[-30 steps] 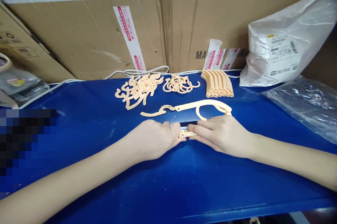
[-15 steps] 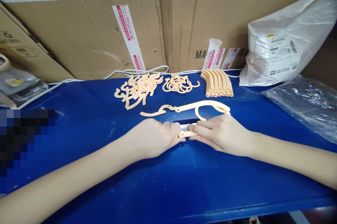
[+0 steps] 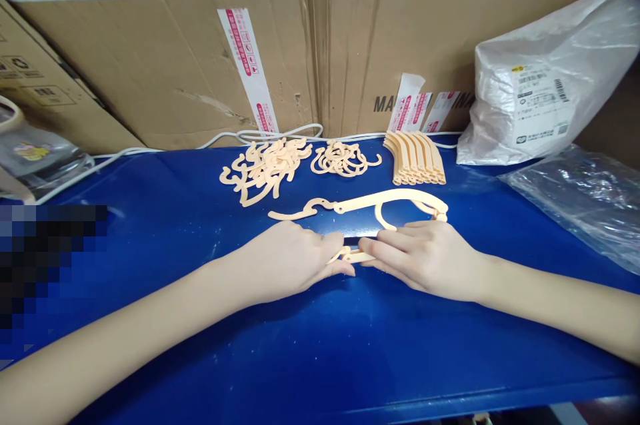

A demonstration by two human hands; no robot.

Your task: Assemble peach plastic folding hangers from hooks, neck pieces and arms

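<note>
On the blue table (image 3: 320, 345) lies a cream plastic hanger assembly (image 3: 380, 200), its curved arm stretching left to a wavy tip. My left hand (image 3: 293, 262) and my right hand (image 3: 425, 258) meet at the assembly's near end. Both pinch a small cream plastic piece (image 3: 353, 255) between fingertips, pressing it against the table. Most of that piece is hidden under my fingers.
At the back of the table lie a heap of cream wavy pieces (image 3: 265, 168), a heap of hooks (image 3: 344, 158) and a stack of curved bars (image 3: 414, 157). Cardboard boxes (image 3: 175, 72) form the back wall, with white cables (image 3: 280, 135). Plastic bags (image 3: 540, 85) sit at the right.
Both hands stay at the same spot; the fingertips have shifted slightly on the small piece. The view has shifted a little.
</note>
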